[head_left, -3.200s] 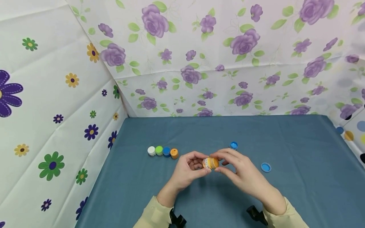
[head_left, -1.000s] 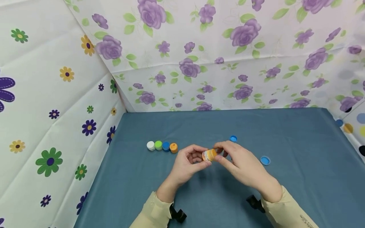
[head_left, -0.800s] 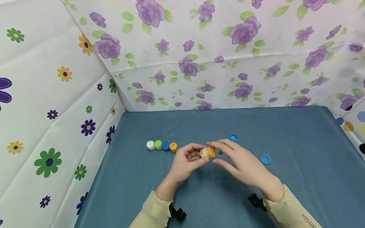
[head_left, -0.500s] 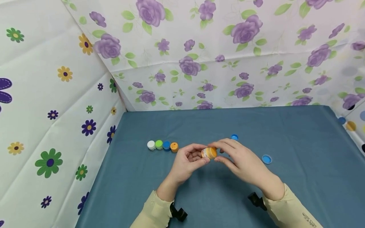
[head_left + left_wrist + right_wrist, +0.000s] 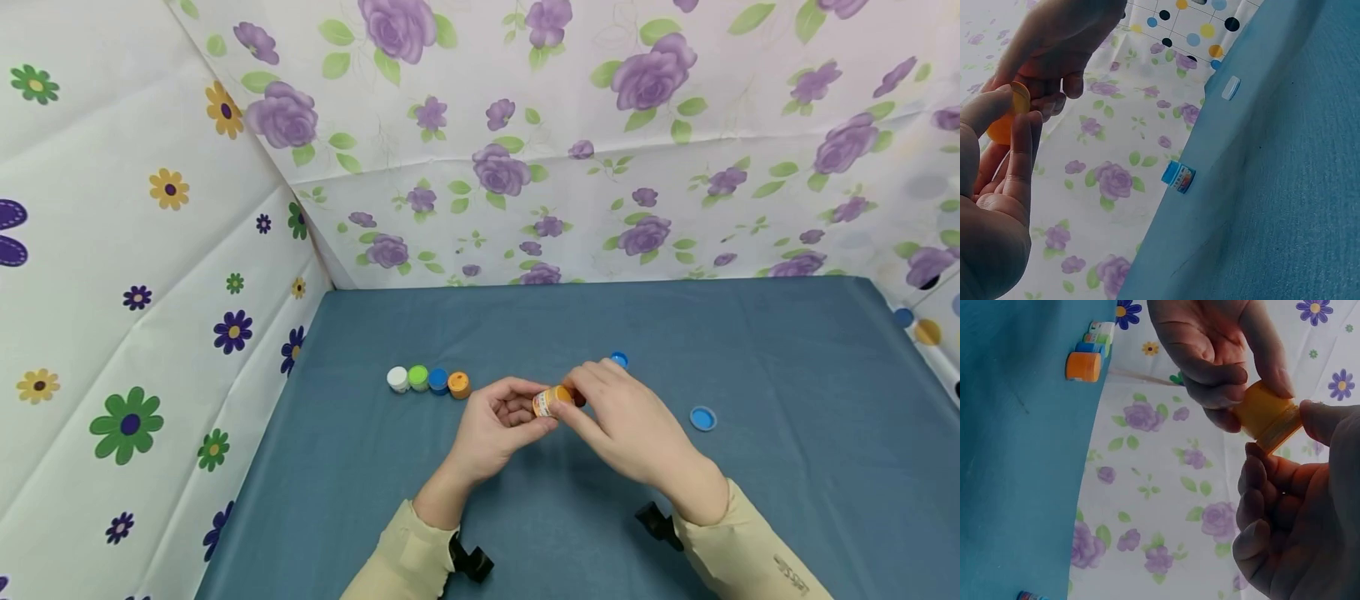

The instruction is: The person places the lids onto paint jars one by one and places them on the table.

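A small yellow-orange paint pot (image 5: 543, 404) with a printed label is held above the table, tilted toward the right. My left hand (image 5: 487, 433) grips its body between thumb and fingers. On its lid (image 5: 1280, 430), the thumb and index finger of my right hand (image 5: 637, 429) pinch the rim, as the right wrist view shows. The lid sits on the pot there. Behind my right hand stands a blue pot (image 5: 1181, 178), partly hidden in the head view. A loose blue lid (image 5: 702, 418) lies to the right of that hand.
Left of my hands, a white pot (image 5: 397, 380), a green pot (image 5: 417, 378), a blue-lidded pot (image 5: 438, 382) and an orange pot (image 5: 459, 385) stand side by side. The blue cloth-covered table (image 5: 360, 467) meets flowered sheets at its back and left.
My right fingers spread loosely about the lid half a second ago; now they are curled in and pinch it. The left hand keeps its hold on the pot.
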`<control>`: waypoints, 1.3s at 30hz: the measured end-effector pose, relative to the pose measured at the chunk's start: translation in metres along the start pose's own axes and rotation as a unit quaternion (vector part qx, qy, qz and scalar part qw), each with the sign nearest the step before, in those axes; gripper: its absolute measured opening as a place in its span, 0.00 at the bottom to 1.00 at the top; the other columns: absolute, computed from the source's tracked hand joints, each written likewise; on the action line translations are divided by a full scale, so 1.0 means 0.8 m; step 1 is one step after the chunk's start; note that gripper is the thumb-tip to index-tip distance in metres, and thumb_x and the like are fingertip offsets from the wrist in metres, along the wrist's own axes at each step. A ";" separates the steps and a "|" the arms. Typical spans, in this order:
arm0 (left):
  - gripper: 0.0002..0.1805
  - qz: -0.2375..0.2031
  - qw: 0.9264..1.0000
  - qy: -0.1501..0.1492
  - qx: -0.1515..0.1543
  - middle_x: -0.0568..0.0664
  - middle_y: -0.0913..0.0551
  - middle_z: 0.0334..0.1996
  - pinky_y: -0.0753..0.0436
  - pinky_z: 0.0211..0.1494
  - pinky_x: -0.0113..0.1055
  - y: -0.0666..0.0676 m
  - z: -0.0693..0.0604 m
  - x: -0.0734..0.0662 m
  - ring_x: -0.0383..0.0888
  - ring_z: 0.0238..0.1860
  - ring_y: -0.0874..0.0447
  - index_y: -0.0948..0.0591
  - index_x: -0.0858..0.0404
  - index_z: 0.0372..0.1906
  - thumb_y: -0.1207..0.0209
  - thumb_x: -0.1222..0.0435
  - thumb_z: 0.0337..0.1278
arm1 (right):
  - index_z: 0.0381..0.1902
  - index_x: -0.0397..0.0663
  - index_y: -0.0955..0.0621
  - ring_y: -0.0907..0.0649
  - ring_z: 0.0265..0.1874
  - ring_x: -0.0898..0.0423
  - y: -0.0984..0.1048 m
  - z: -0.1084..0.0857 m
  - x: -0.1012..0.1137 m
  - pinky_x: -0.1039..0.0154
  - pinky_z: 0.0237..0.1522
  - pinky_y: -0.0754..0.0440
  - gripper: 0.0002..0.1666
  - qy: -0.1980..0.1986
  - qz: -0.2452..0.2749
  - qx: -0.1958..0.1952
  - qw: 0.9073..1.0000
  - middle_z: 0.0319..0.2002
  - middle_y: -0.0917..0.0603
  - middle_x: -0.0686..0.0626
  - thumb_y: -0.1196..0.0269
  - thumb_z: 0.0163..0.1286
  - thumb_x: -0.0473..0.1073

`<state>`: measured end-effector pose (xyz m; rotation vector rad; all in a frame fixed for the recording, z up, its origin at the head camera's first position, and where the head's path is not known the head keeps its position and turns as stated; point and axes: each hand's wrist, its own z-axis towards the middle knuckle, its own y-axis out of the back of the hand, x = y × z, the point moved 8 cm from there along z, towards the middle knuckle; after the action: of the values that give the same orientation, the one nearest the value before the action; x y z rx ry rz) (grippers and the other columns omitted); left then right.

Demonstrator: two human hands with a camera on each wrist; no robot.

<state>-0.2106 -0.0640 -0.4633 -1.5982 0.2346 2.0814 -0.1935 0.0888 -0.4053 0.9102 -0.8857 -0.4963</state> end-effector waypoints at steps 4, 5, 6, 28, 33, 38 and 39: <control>0.19 0.021 1.000 -0.010 -0.008 0.57 0.11 0.45 0.12 0.47 0.32 0.001 0.000 -0.003 0.39 0.41 0.11 0.18 0.76 0.58 0.28 0.75 0.64 | 0.37 0.61 0.22 0.30 0.32 0.60 0.001 0.005 0.002 0.60 0.34 0.29 0.17 -0.008 -0.009 -0.006 1.000 0.33 0.25 0.63 0.42 0.84 0.62; 0.19 0.030 0.999 -0.013 -0.010 0.59 0.11 0.45 0.11 0.47 0.33 0.002 0.000 -0.004 0.39 0.41 0.11 0.17 0.76 0.57 0.28 0.75 0.64 | 0.36 0.62 0.22 0.30 0.32 0.60 0.001 0.005 0.003 0.60 0.34 0.29 0.17 -0.010 -0.010 -0.005 1.000 0.32 0.25 0.63 0.42 0.84 0.62; 0.18 0.040 0.999 -0.016 -0.013 0.61 0.11 0.45 0.11 0.47 0.34 0.002 -0.001 -0.005 0.39 0.41 0.11 0.17 0.76 0.56 0.28 0.75 0.64 | 0.36 0.62 0.21 0.30 0.31 0.60 -0.001 0.005 0.002 0.60 0.33 0.29 0.18 -0.014 -0.011 -0.004 1.000 0.31 0.25 0.63 0.42 0.84 0.62; 0.14 0.214 0.969 -0.118 -0.037 0.55 0.12 0.44 0.09 0.46 0.40 -0.004 -0.007 -0.016 0.44 0.43 0.09 0.11 0.65 0.49 0.24 0.75 0.58 | 0.29 0.66 0.20 0.30 0.24 0.61 -0.019 -0.001 -0.011 0.60 0.31 0.29 0.25 -0.086 0.052 -0.008 0.995 0.22 0.29 0.63 0.50 0.88 0.63; 0.14 0.233 0.963 -0.127 -0.039 0.55 0.11 0.44 0.09 0.46 0.39 -0.005 -0.006 -0.017 0.44 0.43 0.09 0.11 0.64 0.48 0.24 0.75 0.58 | 0.30 0.65 0.19 0.29 0.24 0.61 -0.021 -0.002 -0.013 0.60 0.30 0.29 0.25 -0.099 0.051 -0.008 0.994 0.22 0.28 0.63 0.50 0.87 0.63; 0.15 0.244 0.965 -0.083 -0.046 0.53 0.12 0.46 0.10 0.49 0.43 -0.003 -0.002 -0.013 0.43 0.43 0.09 0.14 0.63 0.51 0.25 0.72 0.61 | 0.34 0.62 0.19 0.28 0.21 0.59 -0.030 -0.005 -0.023 0.60 0.25 0.29 0.26 -0.147 0.086 0.006 0.985 0.23 0.26 0.59 0.48 0.84 0.69; 0.16 0.252 0.964 -0.071 -0.044 0.52 0.12 0.47 0.10 0.50 0.43 -0.003 -0.001 -0.012 0.43 0.44 0.10 0.14 0.62 0.53 0.26 0.72 0.62 | 0.35 0.61 0.19 0.28 0.21 0.58 -0.031 -0.006 -0.024 0.60 0.25 0.30 0.26 -0.155 0.093 0.010 0.983 0.24 0.26 0.58 0.48 0.83 0.70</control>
<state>-0.2068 -0.0651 -0.4546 -1.5453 0.5557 2.6097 -0.2009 0.0911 -0.4365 0.7697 -1.2490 -0.4745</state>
